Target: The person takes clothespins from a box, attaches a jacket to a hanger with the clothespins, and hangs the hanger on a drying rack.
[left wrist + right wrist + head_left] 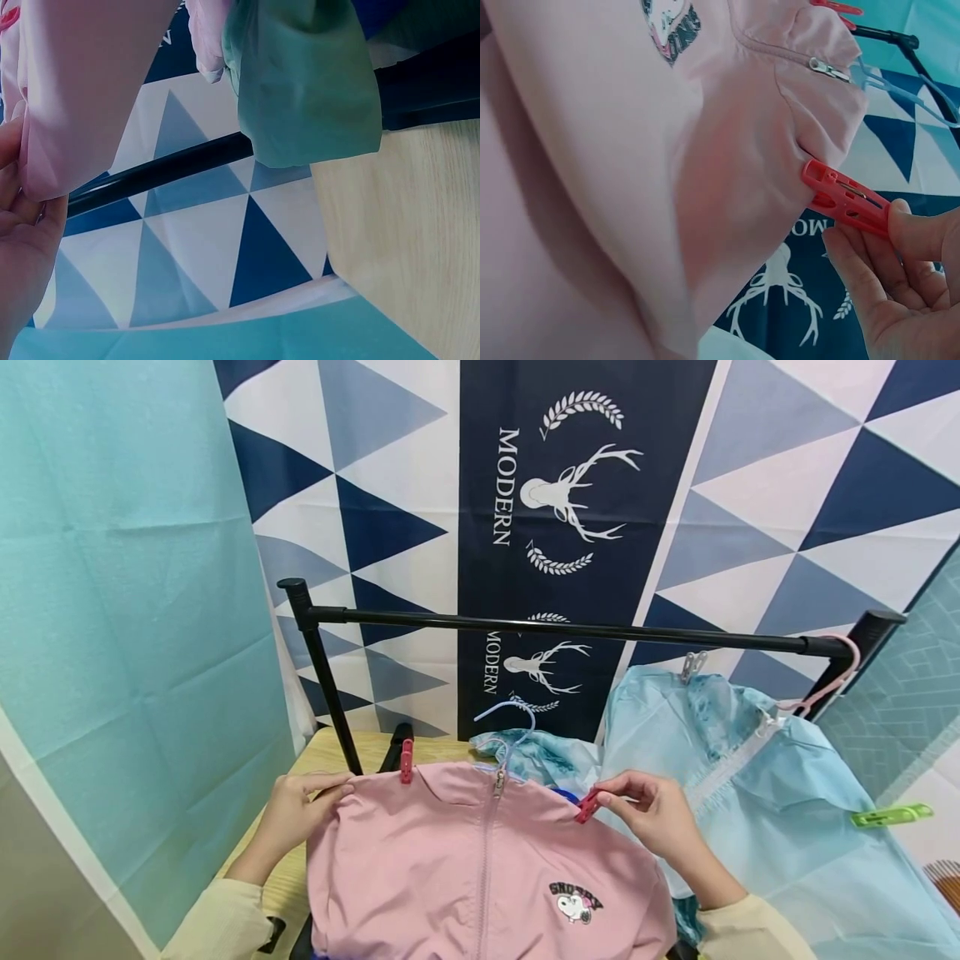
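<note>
left hand pinches pink jacket at one shoulder | right hand pinches red clip biting other shoulder | jacket in front of black rail, blue hanger at collar | tip: likely best to keep jacket taut, seat clip squarely, tug-test before letting go

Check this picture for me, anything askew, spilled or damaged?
The patterned backdrop behind the black rail looks odd: its MODERN lettering and deer heads lie sideways, as if hung turned. I see no spill, nor damage to the pink jacket.
</note>
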The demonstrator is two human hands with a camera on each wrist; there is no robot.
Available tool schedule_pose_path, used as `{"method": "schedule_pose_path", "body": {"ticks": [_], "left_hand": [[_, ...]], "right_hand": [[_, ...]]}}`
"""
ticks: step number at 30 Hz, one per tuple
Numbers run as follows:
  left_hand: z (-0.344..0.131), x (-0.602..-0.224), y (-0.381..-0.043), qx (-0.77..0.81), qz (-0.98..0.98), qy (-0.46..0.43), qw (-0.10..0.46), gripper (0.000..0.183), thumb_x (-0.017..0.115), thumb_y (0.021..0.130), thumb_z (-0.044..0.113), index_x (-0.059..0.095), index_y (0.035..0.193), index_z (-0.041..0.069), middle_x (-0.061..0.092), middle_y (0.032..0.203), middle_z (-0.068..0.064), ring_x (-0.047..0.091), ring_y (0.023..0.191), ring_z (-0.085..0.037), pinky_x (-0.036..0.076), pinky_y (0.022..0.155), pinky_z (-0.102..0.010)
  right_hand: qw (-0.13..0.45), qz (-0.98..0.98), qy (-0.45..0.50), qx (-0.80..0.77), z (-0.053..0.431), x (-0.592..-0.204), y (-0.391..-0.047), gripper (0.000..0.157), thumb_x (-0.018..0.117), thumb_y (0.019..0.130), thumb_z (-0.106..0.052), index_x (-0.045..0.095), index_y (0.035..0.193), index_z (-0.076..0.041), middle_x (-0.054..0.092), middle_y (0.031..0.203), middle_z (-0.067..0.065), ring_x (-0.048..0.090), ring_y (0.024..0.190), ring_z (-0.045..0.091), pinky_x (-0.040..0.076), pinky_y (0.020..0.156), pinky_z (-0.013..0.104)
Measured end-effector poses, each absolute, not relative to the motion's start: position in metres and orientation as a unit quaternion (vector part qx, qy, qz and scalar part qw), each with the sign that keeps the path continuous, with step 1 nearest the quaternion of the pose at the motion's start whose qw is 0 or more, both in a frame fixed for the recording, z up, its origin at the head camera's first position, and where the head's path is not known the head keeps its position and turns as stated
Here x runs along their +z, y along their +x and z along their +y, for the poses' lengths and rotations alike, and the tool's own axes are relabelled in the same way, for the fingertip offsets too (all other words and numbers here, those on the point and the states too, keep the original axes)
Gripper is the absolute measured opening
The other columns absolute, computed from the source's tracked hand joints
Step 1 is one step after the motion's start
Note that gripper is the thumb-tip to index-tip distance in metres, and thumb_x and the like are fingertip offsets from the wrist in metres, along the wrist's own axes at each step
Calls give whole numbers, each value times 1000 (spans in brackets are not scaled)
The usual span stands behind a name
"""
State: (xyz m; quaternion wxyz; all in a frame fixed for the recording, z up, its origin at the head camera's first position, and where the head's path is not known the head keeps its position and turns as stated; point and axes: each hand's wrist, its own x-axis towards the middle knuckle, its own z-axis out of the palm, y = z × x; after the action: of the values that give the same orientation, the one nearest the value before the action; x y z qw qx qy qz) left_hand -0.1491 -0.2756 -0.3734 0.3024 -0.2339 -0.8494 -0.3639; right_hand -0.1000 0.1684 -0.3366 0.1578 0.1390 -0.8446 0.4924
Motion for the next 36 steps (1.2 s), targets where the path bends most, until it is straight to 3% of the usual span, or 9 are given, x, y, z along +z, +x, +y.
{"method": "schedule_pose_path", "body": {"ticks": [7,14,20,26,31,36], "left_hand": [[-276,-374,-149,-360,-852,-235,299,20,81,69,-1,79,88,4,76,81,-7,66,71,-1,46,62,-8],[-278,-376,-150,-349,-862,-225,291,20,82,69,0,79,88,5,77,83,-8,68,76,-3,47,65,-7],[-277,-376,-149,-353,-862,-221,290,20,82,69,0,79,88,5,77,84,-9,70,77,-8,45,68,-3],[-275,-376,-148,-358,-861,-219,288,20,82,69,0,79,89,5,77,85,-10,70,77,-10,45,66,-4],[-275,-377,-148,-355,-861,-221,289,20,81,69,-1,79,89,4,77,84,-11,70,76,-8,46,66,-4],[-275,-373,-149,-359,-861,-222,283,20,79,71,-2,78,90,2,76,85,-13,65,72,1,44,58,-6]], "right_hand": [[134,-843,151,498,166,-349,-101,12,69,85,1,69,95,7,73,86,18,68,76,-6,55,66,14],[115,-844,154,500,164,-354,-101,29,68,87,-2,64,113,9,70,101,26,65,88,-9,52,76,9],[89,-827,210,514,171,-359,-102,47,68,84,3,52,126,15,65,107,33,65,94,-7,54,81,12],[42,-876,147,458,177,-369,-101,28,70,85,-6,65,109,7,71,102,21,64,87,-6,54,79,13],[70,-899,115,416,173,-376,-99,10,70,86,-11,71,90,-3,73,87,10,61,71,-4,53,66,18],[91,-896,105,423,169,-378,-99,6,69,87,-13,71,87,-8,72,81,4,56,67,-4,49,62,18]]}}
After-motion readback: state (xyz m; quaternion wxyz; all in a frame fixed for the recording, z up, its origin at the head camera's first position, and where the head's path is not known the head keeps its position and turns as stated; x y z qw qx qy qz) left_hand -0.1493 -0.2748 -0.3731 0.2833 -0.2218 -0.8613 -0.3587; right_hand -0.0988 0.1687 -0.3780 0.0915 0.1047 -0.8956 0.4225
